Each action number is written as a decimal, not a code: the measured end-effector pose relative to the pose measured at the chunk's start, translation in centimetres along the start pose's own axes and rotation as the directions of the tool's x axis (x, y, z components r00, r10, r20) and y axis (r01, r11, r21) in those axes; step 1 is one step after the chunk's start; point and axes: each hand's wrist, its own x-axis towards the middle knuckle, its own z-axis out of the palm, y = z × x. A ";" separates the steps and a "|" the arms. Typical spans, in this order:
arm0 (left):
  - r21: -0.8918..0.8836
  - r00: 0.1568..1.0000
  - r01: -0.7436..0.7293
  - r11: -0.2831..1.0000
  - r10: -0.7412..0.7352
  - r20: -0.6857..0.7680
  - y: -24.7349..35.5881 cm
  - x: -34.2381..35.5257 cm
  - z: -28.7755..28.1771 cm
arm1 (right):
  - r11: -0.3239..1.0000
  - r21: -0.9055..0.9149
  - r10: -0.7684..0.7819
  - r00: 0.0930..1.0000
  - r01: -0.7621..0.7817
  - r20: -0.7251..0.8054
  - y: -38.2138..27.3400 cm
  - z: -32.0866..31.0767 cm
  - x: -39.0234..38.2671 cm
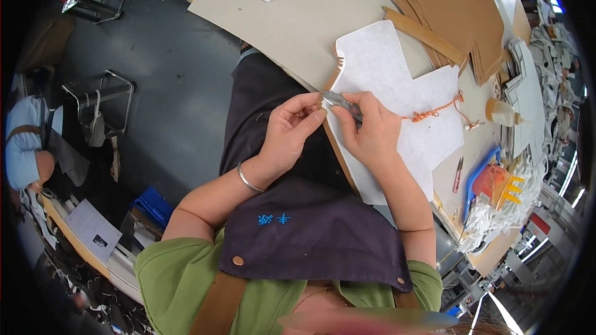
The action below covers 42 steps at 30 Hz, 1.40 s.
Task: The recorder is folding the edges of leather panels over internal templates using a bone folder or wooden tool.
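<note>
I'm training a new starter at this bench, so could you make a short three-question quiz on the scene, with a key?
1. Multiple choice: what lies partly on the white piece?
A) bottle
B) orange cord
C) blue tray

2. True or false: the bracelet is on the person's right wrist.

3. Fill the gap: the grey tool is gripped in the person's ____ hand.

Key:
1. B.
2. False: the bracelet is on the left wrist.
3. Right: the right hand grips it.
</note>
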 end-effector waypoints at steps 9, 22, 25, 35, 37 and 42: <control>0.216 1.000 0.024 0.976 -0.023 -0.004 1.3 1.0 -0.9 | 0.960 0.197 0.194 0.980 -0.200 0.048 0.5 -0.6 -0.2; 0.625 0.996 -0.018 0.780 0.066 -0.054 3.8 3.0 0.3 | 0.949 0.282 0.152 0.988 -0.139 -0.027 1.2 -0.2 -0.1; 0.718 0.993 -0.042 0.695 0.111 -0.049 3.8 2.8 0.4 | 0.938 0.307 0.176 0.984 -0.161 -0.021 1.2 -0.1 -0.2; 0.660 1.000 0.024 0.751 -0.016 -0.018 4.5 3.5 0.3 | 0.870 0.443 0.241 0.971 -0.215 -0.002 1.9 -0.1 -1.0; 0.879 1.000 -0.028 0.476 0.022 0.020 4.3 4.0 1.0 | 0.865 0.455 0.248 0.969 -0.213 -0.018 2.0 -0.3 -1.1; 0.925 0.969 -0.208 0.317 0.196 0.150 4.6 3.3 1.6 | 0.908 0.384 0.272 0.935 -0.170 -0.229 3.8 -3.3 -2.2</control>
